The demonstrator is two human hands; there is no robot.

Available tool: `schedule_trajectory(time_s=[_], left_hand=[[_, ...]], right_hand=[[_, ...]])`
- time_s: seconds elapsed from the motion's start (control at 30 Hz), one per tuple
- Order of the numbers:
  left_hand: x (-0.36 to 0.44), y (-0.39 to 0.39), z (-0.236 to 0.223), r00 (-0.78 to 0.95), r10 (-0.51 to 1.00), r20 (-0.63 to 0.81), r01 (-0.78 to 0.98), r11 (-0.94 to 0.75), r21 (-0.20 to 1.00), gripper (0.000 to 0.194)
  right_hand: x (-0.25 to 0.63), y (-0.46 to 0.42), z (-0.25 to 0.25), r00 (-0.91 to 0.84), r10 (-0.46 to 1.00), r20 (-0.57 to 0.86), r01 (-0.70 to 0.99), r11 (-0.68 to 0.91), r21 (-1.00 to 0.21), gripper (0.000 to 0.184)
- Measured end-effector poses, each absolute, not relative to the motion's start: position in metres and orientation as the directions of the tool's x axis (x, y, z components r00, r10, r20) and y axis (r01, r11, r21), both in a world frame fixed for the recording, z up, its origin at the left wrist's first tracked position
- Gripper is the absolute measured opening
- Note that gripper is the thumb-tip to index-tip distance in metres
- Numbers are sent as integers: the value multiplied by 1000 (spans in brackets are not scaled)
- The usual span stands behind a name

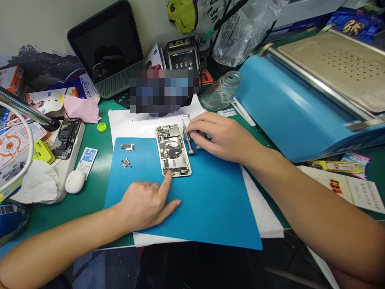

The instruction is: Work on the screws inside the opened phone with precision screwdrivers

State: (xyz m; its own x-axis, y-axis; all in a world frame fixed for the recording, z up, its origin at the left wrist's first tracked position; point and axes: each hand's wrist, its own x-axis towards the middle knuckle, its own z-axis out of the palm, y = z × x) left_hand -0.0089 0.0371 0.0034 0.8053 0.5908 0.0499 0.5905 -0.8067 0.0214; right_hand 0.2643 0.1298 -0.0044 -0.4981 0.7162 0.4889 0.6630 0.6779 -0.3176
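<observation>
Two hands show: one left hand (144, 204) at lower centre, one right hand (216, 136) right of centre. Opened phones number two: one phone (173, 150) mid-frame, one handset (66, 136) at the left. Loose metal pieces left of centre: two, an upper piece (128, 147) and a lower piece (126, 163). At least two screwdrivers (188, 140) lie mid-frame, partly hidden. There is one blue mat (210, 204), centre; one glass jar (221, 92), upper middle; one green cap (102, 127), left; one large dark screen (105, 40), upper left; one blue machine (270, 108), upper right.
</observation>
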Motion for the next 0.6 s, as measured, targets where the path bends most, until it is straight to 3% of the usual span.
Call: schedule_trajectory(time_s=[0.17,0.33,0.6], left_hand=[[-9,37,3,809,575,120,577,-817,23,62],[-8,37,4,807,567,165,572,-820,25,62],[-9,38,4,806,570,161,573,-819,31,61]], right_hand=[[265,130,-3,-354,792,497,727,568,-387,20],[269,133,-6,-129,885,447,837,339,-430,20],[274,139,-14,-99,910,402,840,293,-457,12]])
